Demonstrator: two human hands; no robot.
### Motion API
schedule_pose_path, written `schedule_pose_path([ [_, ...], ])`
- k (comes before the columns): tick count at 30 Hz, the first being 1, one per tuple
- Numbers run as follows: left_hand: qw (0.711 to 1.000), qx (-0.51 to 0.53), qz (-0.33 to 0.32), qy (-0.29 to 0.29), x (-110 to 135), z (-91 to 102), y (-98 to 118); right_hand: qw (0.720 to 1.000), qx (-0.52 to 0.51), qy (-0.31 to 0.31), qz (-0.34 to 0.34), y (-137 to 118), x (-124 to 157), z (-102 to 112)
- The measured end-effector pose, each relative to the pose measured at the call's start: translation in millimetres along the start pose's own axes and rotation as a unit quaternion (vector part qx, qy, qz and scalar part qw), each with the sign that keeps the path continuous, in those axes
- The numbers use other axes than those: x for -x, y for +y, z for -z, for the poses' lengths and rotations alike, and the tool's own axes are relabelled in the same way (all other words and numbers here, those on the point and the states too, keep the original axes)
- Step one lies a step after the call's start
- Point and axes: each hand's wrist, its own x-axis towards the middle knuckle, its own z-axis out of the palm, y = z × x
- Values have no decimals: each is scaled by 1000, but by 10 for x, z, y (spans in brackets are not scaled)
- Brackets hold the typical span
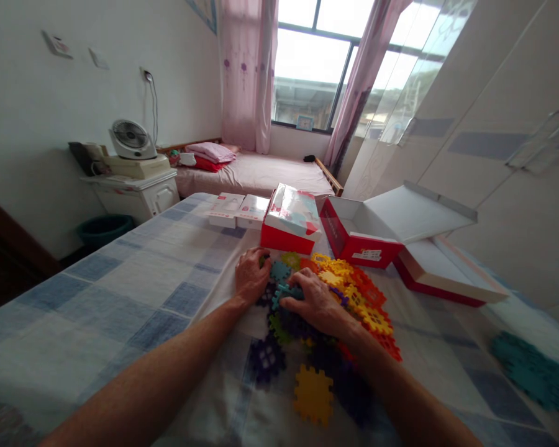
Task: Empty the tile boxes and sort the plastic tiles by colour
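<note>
A heap of flat, notched plastic tiles in orange, yellow, purple, teal and green lies on a blue-and-white checked cloth. My left hand rests on the heap's far left edge, fingers curled over a green and a teal tile. My right hand lies on the middle of the heap, fingertips pinching a teal tile. A yellow tile and a purple tile lie loose nearer to me.
Behind the heap stand a closed red-and-white box, an open red box with its lid up, and small white boxes. A teal tile cluster lies at right. Beyond are a bed, a fan on a cabinet, and wardrobes.
</note>
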Motion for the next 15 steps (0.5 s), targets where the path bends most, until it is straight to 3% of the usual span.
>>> schedule_pose_path([
  [4,999,26,11,26,-24,-15,-4,998,-58,12,-8,-33,-134,112],
  [7,998,40,16,43,-38,-25,-12,999,-19,33,10,-37,-360,131],
  [11,997,51,14,56,-34,-35,-26,995,79,-15,54,-14,-657,11],
  [15,997,50,18,59,-20,-39,-25,992,102,-31,66,17,-776,-138],
])
